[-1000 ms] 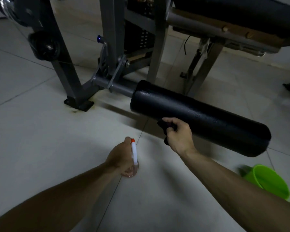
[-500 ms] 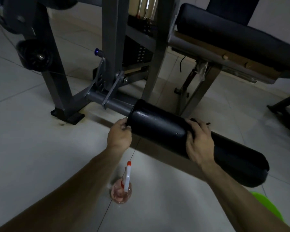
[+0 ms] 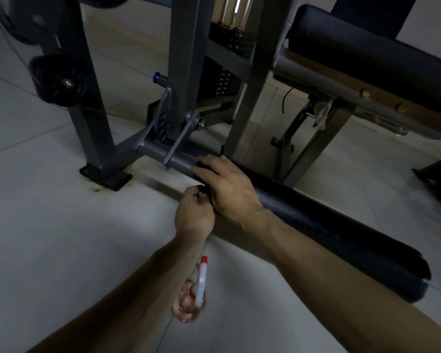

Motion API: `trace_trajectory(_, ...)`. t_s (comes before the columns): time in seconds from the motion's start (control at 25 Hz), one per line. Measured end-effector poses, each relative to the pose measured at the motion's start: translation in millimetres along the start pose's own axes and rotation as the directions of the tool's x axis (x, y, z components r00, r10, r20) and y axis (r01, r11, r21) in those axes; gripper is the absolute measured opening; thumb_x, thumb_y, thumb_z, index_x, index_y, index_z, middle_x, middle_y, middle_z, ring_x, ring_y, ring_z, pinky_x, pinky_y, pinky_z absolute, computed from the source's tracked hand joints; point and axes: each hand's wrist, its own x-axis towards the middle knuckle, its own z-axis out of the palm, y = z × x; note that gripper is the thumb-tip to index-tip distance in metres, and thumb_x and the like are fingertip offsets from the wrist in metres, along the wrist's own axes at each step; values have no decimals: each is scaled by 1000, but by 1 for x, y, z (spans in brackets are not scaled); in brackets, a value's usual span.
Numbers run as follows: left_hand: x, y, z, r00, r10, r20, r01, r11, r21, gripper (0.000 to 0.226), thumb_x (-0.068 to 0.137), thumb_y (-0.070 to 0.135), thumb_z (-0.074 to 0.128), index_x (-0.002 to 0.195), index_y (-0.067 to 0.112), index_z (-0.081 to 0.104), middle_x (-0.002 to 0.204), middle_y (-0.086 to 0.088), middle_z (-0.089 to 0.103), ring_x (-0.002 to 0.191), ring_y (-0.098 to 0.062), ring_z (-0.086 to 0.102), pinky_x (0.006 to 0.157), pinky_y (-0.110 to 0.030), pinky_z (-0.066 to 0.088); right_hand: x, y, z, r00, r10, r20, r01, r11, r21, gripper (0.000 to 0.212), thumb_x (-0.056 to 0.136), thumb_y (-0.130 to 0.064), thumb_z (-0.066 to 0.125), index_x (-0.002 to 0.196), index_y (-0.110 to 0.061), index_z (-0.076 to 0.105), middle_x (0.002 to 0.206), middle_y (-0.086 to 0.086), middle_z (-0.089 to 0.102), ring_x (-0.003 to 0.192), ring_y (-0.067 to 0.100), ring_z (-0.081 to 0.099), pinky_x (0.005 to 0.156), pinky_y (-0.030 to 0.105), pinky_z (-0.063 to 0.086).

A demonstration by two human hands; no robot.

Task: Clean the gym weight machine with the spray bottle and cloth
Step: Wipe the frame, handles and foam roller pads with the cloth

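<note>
- Weight machine frame (image 3: 183, 59) rises at upper left, its grey axle tube (image 3: 158, 151) running toward the foam roller pad (image 3: 329, 225), which stretches low over the tiled floor (image 3: 49, 225) to the right.
- Left hand (image 3: 195, 215) sits just under the roller's inner end, its grip pinched on the dark cloth's (image 3: 201, 166) lower edge.
- Right hand (image 3: 227, 184) lies palm-down on the roller's inner end, grip pressing the cloth flat against the foam; little of the cloth shows.
- Spray bottle (image 3: 197, 289) stands free on the floor, below the left forearm.
- Judgement: keep the cloth wrapped snugly, wipe along the roller in overlapping passes, and mind the left elbow near the bottle.
</note>
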Motion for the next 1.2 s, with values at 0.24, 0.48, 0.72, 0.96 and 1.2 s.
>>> trace_trajectory(0.24,-33,9,35,885,463,38,-421,765,487,74,95,20,60,159,25,23,170,-6,10,157,-26,7,126,-47,16,-123,53,-48,984,143,-104,-151,986,-74,61,85,6,62,144,-11,59,152,16,50,140,33,49,113,46,46)
trace_trajectory(0.48,-71,-2,89,589,607,533,-780,253,573,82,86,31,68,158,26,28,171,-8,-1,157,-31,-10,127,-51,0,-287,114,-118,774,624,-109,-634,764,-121,90,65,21,56,143,-24,59,151,7,49,136,30,51,113,34,43)
trace_trajectory(0.72,-92,-1,126,634,573,520,-729,218,649,102,79,34,75,161,16,16,170,-10,6,157,-31,-3,127,-52,2,-268,108,-112,660,715,-231,-738,674,-24,79,64,13,57,136,-19,65,142,3,57,125,32,60,101,34,51)
trace_trajectory(0.96,-105,-15,137,613,620,490,-713,167,681,123,66,26,85,161,5,10,170,-15,7,157,-30,7,127,-50,10,-200,90,-82,918,384,-98,-387,922,-17,65,82,6,63,144,-13,58,148,12,53,129,30,59,99,43,56)
trace_trajectory(1.2,-108,-23,159,511,590,626,-761,-29,648,113,64,39,89,158,15,30,169,-14,14,155,-36,11,123,-58,13,-349,146,-128,714,648,-265,-677,735,-26,80,68,11,49,141,-20,63,149,2,51,134,24,53,110,32,46)
